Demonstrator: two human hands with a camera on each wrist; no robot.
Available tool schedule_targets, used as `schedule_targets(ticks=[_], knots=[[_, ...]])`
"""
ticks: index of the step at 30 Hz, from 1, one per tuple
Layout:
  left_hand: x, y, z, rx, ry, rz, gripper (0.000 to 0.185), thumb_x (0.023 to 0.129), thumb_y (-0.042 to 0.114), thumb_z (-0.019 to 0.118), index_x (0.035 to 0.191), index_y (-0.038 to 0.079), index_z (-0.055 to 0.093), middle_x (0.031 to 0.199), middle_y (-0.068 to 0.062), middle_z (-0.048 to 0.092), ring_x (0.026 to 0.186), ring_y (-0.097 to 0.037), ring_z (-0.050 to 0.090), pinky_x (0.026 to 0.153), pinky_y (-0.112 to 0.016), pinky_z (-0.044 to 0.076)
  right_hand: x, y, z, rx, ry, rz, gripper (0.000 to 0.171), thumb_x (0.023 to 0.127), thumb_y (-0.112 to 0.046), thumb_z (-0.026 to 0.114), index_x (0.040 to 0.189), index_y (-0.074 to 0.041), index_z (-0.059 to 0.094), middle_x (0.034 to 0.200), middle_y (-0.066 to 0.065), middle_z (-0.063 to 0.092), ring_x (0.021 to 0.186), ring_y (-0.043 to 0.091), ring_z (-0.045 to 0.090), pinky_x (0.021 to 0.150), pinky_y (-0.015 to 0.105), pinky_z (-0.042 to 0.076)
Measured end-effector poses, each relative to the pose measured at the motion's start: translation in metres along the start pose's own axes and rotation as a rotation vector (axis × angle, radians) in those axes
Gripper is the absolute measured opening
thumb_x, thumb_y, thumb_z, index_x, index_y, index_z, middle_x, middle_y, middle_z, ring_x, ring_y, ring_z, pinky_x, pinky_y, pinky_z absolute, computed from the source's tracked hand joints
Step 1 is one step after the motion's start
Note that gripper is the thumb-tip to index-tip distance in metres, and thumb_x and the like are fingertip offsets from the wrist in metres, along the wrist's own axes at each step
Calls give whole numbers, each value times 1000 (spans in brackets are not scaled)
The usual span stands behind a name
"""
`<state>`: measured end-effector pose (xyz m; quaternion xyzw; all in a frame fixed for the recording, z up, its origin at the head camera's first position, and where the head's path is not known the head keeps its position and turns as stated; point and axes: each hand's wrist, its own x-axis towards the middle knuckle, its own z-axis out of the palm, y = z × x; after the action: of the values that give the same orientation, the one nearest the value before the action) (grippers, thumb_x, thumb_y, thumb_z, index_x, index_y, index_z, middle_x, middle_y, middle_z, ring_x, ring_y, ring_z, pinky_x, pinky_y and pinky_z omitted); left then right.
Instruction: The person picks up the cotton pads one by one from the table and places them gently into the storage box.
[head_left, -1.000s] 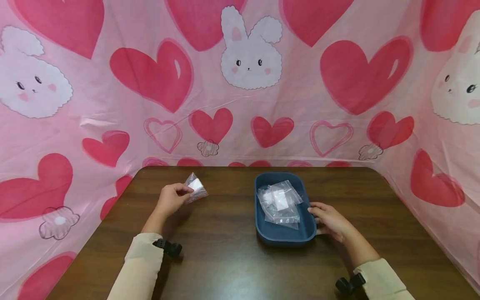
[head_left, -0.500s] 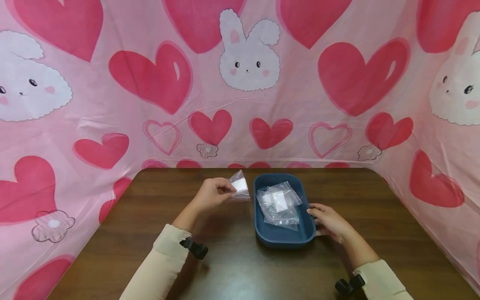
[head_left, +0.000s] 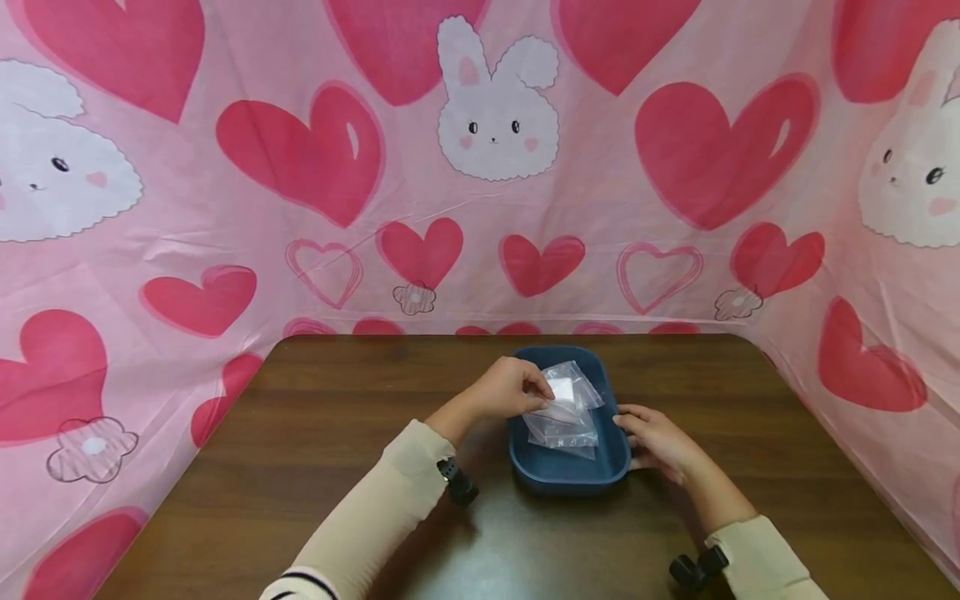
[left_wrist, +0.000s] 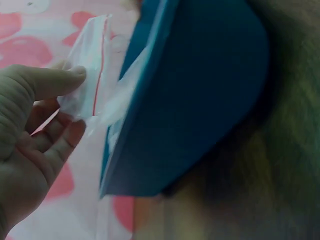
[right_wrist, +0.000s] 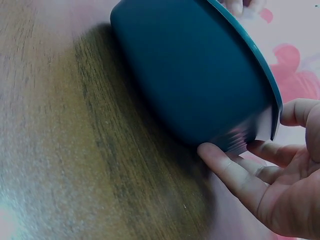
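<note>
My left hand [head_left: 512,388] is over the left side of a dark blue plastic bin [head_left: 566,482]. Between thumb and fingers it pinches a small clear zip bag [left_wrist: 94,85] with a red seal line and something white inside. Other clear zip bags [head_left: 577,437] lie in the bin, partly overlapping. My right hand [head_left: 660,442] holds the bin's right side from outside. In the right wrist view, its fingers are at the rim and its thumb touches the lower wall [right_wrist: 180,75].
The bin stands on a dark wooden table [head_left: 360,400]. A pink cloth [head_left: 480,200] with hearts and rabbits hangs behind and along both sides. Dark straps with small black devices [head_left: 459,483] are on both wrists.
My left hand has carried the zip bag rightward from the table's left side to over the bin. My right hand and the bin have stayed in place.
</note>
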<state>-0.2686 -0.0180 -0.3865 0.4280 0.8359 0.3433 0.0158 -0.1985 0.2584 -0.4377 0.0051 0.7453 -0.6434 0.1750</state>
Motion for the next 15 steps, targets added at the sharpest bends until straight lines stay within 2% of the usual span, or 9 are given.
schedule_targets(ticks=[4, 7, 11, 15], knots=[[10, 4, 13, 37, -132, 8, 7, 81, 9, 79, 88, 11, 78, 78, 8, 69, 72, -3, 57, 68, -15, 49, 0, -1, 1, -2, -2, 1, 58, 103, -24, 48, 144, 11, 28, 119, 23, 58, 91, 24, 62, 76, 47, 57], [11, 6, 17, 36, -183, -3, 10, 78, 9, 82, 88, 11, 78, 78, 9, 69, 75, -4, 58, 70, -14, 48, 0, -1, 2, 8, -8, -9, 58, 103, -23, 47, 144, 12, 27, 116, 21, 59, 91, 23, 62, 75, 47, 57], [9, 6, 18, 15, -184, -13, 16, 76, 13, 84, 90, 12, 78, 81, 10, 69, 80, -6, 58, 72, -14, 48, 1, 0, 3, 22, -19, -21, 58, 103, -22, 47, 144, 13, 26, 111, 17, 60, 90, 23, 63, 74, 47, 57], [5, 5, 15, -23, -141, -14, 19, 76, 13, 84, 94, 11, 78, 85, 7, 70, 82, -7, 59, 72, -18, 49, 1, 1, 2, 20, -12, -18, 58, 102, -22, 48, 143, 13, 28, 111, 16, 60, 90, 22, 62, 74, 46, 57]])
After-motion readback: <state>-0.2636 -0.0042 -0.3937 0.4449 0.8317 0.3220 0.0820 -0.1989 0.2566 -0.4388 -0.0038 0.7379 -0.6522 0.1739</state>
